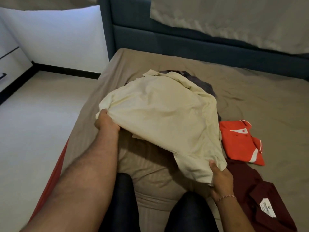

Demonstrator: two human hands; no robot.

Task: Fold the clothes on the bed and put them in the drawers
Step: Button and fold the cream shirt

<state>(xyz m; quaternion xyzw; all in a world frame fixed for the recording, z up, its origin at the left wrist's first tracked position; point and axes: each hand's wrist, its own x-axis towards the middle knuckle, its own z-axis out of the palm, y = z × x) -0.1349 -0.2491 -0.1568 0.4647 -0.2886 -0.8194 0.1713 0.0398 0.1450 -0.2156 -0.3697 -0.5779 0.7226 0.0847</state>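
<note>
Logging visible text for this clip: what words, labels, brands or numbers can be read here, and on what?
White neck label on the folded maroon shirt: printed, but too small and blurred to read.
Emblem at the collar of the folded red polo shirt: a red dot, no legible text.
Nothing else carries text.

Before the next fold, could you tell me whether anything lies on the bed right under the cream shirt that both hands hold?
Yes: the cream shirt hangs over a dark grey garment. The bedsheet nearer the person shows bare.
</note>
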